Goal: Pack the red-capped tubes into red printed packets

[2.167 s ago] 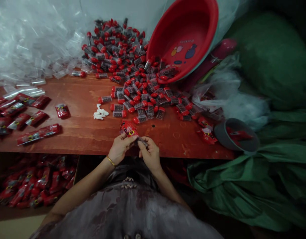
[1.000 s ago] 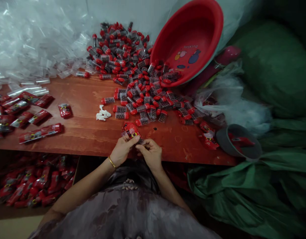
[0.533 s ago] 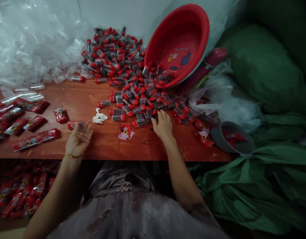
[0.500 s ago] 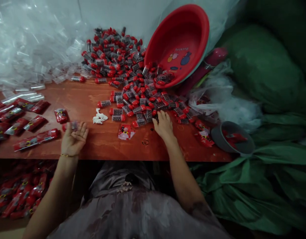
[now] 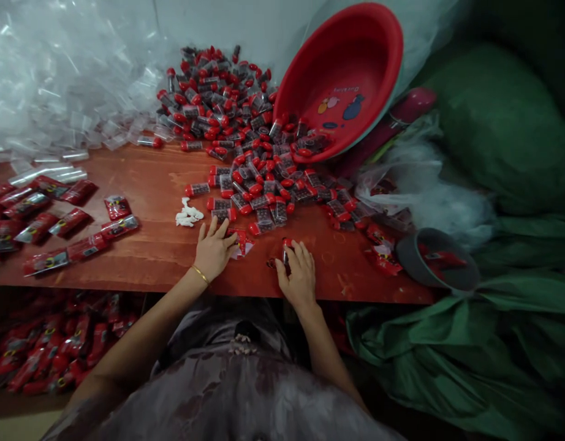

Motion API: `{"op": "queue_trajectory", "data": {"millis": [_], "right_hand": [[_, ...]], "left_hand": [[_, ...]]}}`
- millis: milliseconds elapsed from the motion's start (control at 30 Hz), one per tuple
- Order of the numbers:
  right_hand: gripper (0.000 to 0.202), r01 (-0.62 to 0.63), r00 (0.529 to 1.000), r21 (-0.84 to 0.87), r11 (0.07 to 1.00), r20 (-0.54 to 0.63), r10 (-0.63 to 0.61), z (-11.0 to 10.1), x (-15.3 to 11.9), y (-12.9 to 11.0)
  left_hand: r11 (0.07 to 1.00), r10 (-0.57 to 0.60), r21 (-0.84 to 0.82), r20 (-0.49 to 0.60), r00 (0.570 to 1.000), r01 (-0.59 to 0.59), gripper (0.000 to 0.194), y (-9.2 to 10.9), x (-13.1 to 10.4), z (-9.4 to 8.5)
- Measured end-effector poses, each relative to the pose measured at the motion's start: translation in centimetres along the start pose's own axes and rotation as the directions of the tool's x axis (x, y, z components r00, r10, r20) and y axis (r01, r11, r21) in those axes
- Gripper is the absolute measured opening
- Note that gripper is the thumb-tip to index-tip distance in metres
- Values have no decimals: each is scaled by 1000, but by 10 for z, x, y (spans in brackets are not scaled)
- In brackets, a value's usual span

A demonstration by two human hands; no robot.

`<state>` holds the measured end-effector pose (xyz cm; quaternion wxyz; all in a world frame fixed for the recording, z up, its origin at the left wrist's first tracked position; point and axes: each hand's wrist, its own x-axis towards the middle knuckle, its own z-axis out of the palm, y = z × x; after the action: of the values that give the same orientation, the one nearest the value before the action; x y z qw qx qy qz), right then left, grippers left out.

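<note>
My left hand (image 5: 213, 254) lies over the table with its fingers spread, its fingertips beside a red printed wrapper (image 5: 240, 243) and just below a red-capped clear tube. My right hand (image 5: 298, 272) rests near the table's front edge, its fingers curled round a small red-capped tube (image 5: 286, 250). A large pile of red-capped tubes with dark contents (image 5: 218, 104) spreads across the middle of the wooden table (image 5: 149, 245). Red wrapped packs (image 5: 87, 246) lie at the left, some in a slanting row. A small white clump (image 5: 189, 213) sits left of the tubes.
A red basin (image 5: 305, 67) leans tilted behind the pile. Clear plastic sleeves (image 5: 80, 67) are heaped at the back left. A grey bowl (image 5: 406, 257) stands at the right edge by green sacks (image 5: 494, 128). More red packs (image 5: 62, 343) lie below the table at left.
My left hand has moved right to the red wrapper, and a pack now lies at the upper end of the left row. My right hand has come back toward me from the pile with a tube.
</note>
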<state>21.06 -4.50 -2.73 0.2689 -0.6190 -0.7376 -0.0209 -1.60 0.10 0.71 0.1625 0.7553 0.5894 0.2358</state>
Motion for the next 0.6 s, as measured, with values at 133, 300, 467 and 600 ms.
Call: {"op": "queue_trajectory", "data": {"millis": [133,300,467,600], "right_hand": [[33,39,998,-21,999,-56,-40,0,3,-1],[24,17,991,52,998,-131,-10,-11,2,-21],[31,-88,995,462,883,-10,104,-12,10,-59],[32,-287,953,744,604,158,258,-6,30,-79]], "left_hand": [[1000,-4,25,-48,999,5,22,-5,-9,6],[998,-69,-24,-132,989,66,23,1,-14,9],[988,-122,-119,-241,963,95,25,20,-13,-4],[970,-99,-242,-256,962,35,23,35,-18,-14]]}}
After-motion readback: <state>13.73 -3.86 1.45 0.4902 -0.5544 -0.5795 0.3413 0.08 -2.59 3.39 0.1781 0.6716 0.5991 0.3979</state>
